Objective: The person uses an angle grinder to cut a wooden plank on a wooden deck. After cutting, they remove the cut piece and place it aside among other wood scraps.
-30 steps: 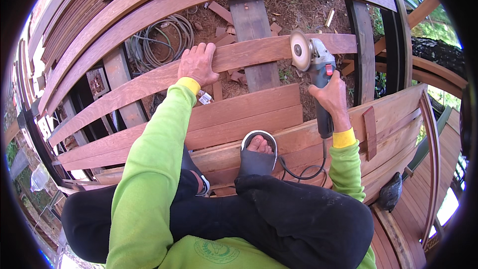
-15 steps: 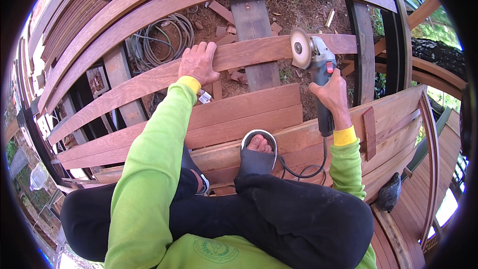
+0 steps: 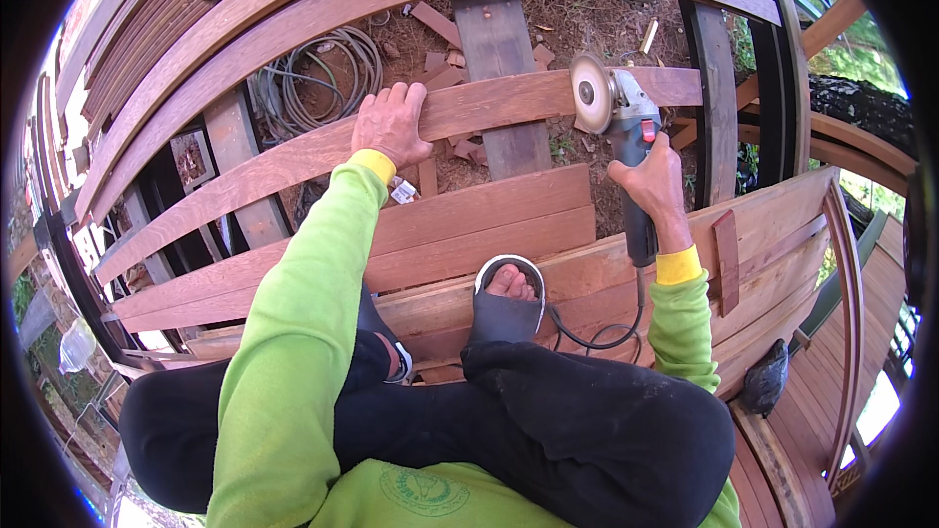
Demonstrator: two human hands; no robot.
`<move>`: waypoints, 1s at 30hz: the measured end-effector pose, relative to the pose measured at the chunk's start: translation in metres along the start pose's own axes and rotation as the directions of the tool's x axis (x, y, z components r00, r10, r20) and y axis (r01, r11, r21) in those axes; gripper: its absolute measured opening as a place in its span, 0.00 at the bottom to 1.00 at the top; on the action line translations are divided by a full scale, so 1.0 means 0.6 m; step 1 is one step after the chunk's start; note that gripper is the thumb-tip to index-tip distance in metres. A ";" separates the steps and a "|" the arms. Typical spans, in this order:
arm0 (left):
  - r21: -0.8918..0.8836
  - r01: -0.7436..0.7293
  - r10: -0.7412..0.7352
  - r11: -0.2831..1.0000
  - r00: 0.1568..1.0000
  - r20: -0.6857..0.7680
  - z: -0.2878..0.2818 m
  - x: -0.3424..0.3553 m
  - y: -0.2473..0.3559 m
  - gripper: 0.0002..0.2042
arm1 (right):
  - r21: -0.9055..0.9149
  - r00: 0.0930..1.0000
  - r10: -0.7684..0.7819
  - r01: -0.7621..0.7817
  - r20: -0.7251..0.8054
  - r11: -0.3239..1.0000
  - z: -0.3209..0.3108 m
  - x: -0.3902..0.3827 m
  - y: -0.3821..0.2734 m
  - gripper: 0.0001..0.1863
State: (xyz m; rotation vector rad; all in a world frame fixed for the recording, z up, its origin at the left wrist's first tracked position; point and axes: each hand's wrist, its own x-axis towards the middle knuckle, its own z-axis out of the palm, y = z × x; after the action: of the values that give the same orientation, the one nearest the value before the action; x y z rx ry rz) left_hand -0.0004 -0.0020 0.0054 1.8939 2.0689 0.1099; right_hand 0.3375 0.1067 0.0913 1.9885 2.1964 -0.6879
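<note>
My right hand (image 3: pixel 653 186) is wrapped round the body of an angle grinder (image 3: pixel 636 152), its thumb along the near side. The grinder's round disc (image 3: pixel 588 93) stands over a reddish-brown wooden board (image 3: pixel 489 108); whether disc and wood touch, I cannot tell. Farther left on that board lies my left hand (image 3: pixel 391 124), fingers closed over its far edge and thumb pointing right along the near edge. A dark cord (image 3: pixel 611 342) runs from the grinder's rear end down and curls beside my sandalled foot (image 3: pixel 507 298).
Wide gaps between the boards show bare soil, with a coiled hose or cable (image 3: pixel 342 68) and wood offcuts (image 3: pixel 435 22). Dark beams (image 3: pixel 501 39) cross beneath. Fitted planks (image 3: pixel 479 220) lie nearer me. A small wood strip (image 3: pixel 725 264) and a dark bag-like object (image 3: pixel 766 378) are at right.
</note>
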 end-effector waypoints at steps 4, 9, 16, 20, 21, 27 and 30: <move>0.003 -0.004 0.004 1.000 1.000 -0.010 0.001 0.000 -0.001 0.27 | -0.012 1.000 -0.007 0.007 -0.004 1.000 0.002 0.002 0.002 0.31; -0.003 -0.008 0.008 1.000 1.000 -0.023 0.004 -0.001 -0.002 0.27 | -0.001 1.000 0.010 -0.010 0.000 1.000 0.003 0.001 0.000 0.32; 0.009 -0.015 0.015 1.000 1.000 -0.026 0.005 0.000 -0.001 0.27 | -0.014 1.000 0.014 -0.013 0.006 1.000 0.003 0.000 0.000 0.32; 0.011 -0.011 0.011 1.000 1.000 -0.020 0.004 0.000 -0.001 0.28 | -0.012 1.000 0.021 -0.020 0.023 1.000 0.002 0.002 -0.001 0.32; 0.010 -0.012 0.012 1.000 1.000 -0.022 0.004 0.000 -0.002 0.28 | -0.010 0.999 0.023 -0.022 0.027 1.000 0.001 0.002 -0.001 0.32; 0.010 -0.016 0.016 1.000 1.000 -0.023 0.003 0.000 -0.001 0.28 | -0.014 0.999 0.024 -0.023 0.037 1.000 0.003 0.005 0.001 0.33; 0.009 -0.014 0.014 1.000 1.000 -0.021 0.004 0.000 -0.001 0.28 | -0.015 0.999 0.008 -0.007 0.031 1.000 0.008 0.006 0.006 0.33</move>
State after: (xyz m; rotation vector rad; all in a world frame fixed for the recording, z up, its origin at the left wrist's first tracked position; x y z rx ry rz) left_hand -0.0005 -0.0026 0.0031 1.9206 2.0738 0.1241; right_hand 0.3392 0.1085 0.0849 1.9648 2.1692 -0.6952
